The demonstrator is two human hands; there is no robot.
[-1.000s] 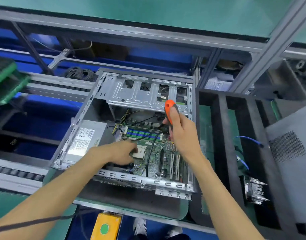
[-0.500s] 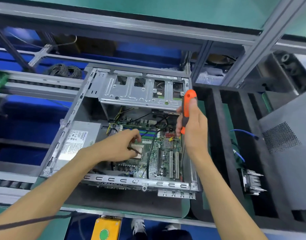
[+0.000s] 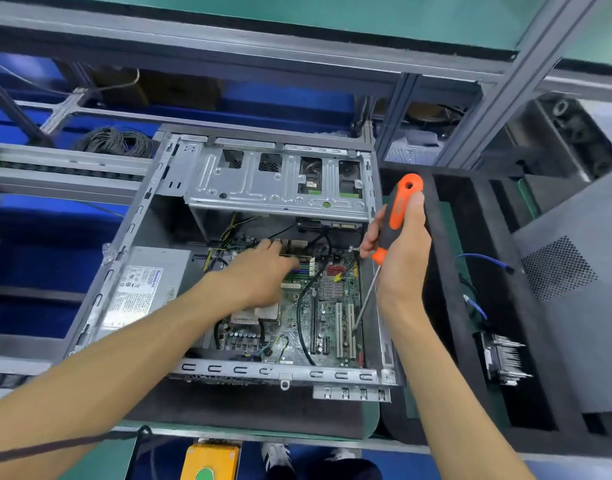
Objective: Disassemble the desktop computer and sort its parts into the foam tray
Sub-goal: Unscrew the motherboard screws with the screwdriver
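Note:
The open desktop case (image 3: 228,370) lies on its side in front of me, its green motherboard (image 3: 327,317) exposed. My left hand (image 3: 263,271) reaches deep inside, fingers at the connectors near the memory slots; what they touch is hidden. My right hand (image 3: 399,251) holds an orange-and-black screwdriver (image 3: 398,216) upright over the case's right edge, its shaft pointing down toward the expansion slots. The black foam tray (image 3: 446,306) stands to the right, with a finned heatsink (image 3: 503,358) and a blue cable (image 3: 484,259) in its compartments.
A grey power supply (image 3: 148,289) sits in the case's left part, and a metal drive cage (image 3: 276,181) spans its far end. A grey perforated side panel (image 3: 581,306) leans at the right. A yellow button box (image 3: 211,460) hangs below the bench edge.
My left hand moved from the processor socket up toward the connectors by the memory slots. My right hand lifted the screwdriver off the board and carried it to the case's right edge.

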